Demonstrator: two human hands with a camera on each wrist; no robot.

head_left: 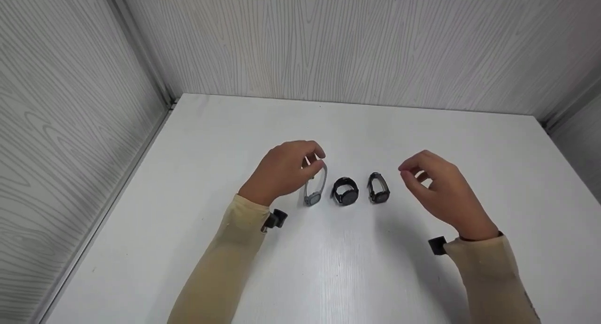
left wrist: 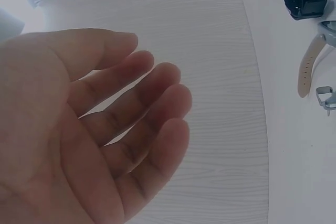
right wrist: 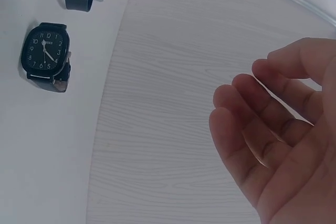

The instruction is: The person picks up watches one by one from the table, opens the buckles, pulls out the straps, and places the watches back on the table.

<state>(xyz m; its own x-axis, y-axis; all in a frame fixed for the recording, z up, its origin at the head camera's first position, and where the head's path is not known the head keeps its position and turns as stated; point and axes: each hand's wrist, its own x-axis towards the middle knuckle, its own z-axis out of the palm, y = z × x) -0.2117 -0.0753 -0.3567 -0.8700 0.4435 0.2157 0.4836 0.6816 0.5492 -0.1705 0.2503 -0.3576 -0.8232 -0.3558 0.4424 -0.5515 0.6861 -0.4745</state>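
1. The back wall and left wall, wood-grained and pale, border the work area.
2. The white table bears three watches, set in a row near its middle, between the person's hands.
3. Two tan sleeves reach in from the near edge, one on each arm.
4. The right hand hovers to the right of the row, apart from every watch. Its fingers curve loosely, thumb tip close to the index tip, and it has hold of nothing.
5. The left hand hovers at the left end of the row, hiding part of a strap in the head view. Its fingers bend gently with gaps between them; the left wrist view shows nothing in its grasp.
6. The pale watch lies leftmost, nearest the left hand. Its strap is unfastened, the holed end apart from the buckle.
7. The round watch, black, sits in the middle, its strap looped behind the dial.
8. The square watch, also black, is rightmost, nearest the right hand.
9. As a judgement, this is a hands-free stage with the watches lined up; handling one next would call for lowering a hand and pinching a strap or case lightly, without nudging its neighbour.
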